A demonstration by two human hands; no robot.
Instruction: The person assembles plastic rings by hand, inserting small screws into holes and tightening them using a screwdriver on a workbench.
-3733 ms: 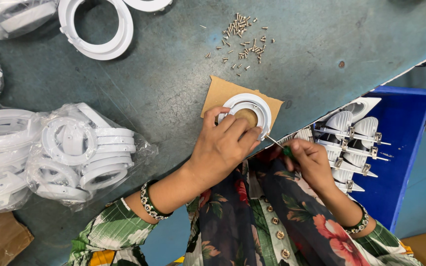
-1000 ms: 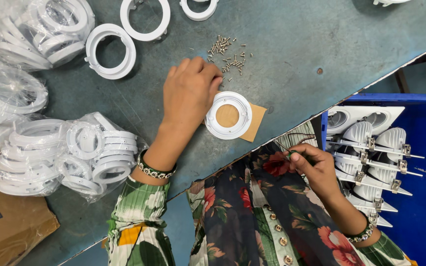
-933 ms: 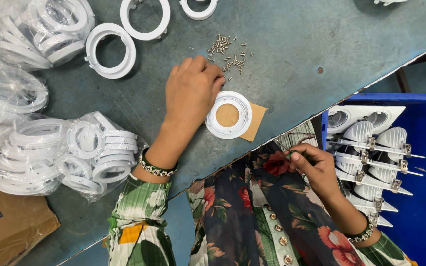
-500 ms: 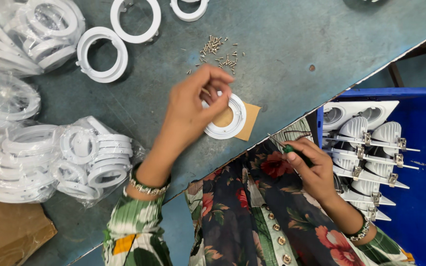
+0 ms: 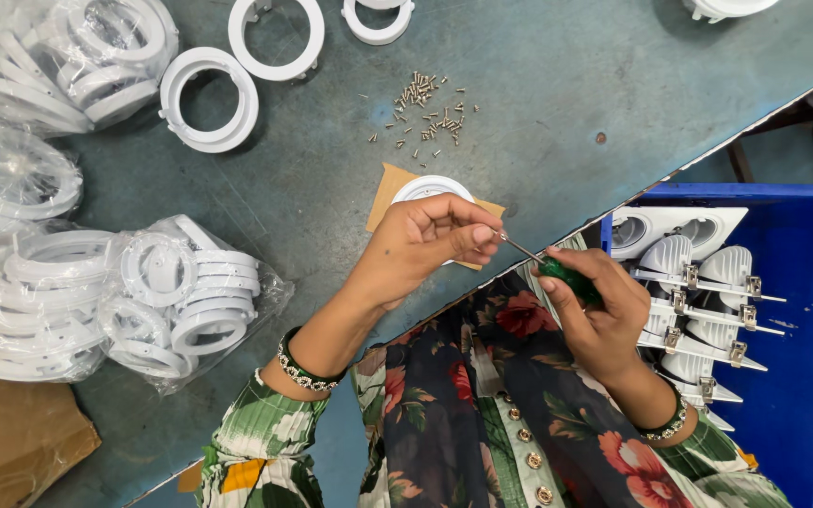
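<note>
**Screwdriver tip meets pinched fingers above a white ring**

The left hand [image 5: 422, 246] hovers over a white round fitting [image 5: 430, 191] that lies on a piece of brown card [image 5: 384, 188] on the grey-green tabletop [image 5: 613, 75], its fingers [image 5: 478, 237] pinched together at the metal tip of a green-handled screwdriver [image 5: 562, 275]. The right hand [image 5: 599, 315] grips the handle just off the tabletop edge. A scatter of small screws [image 5: 425, 113] lies near the card. Loose white rings [image 5: 209, 99] and bagged rings [image 5: 157, 301] sit to the left. A blue bin [image 5: 811, 310] at the right holds white lamp housings [image 5: 689, 282] with spring clips.
</note>
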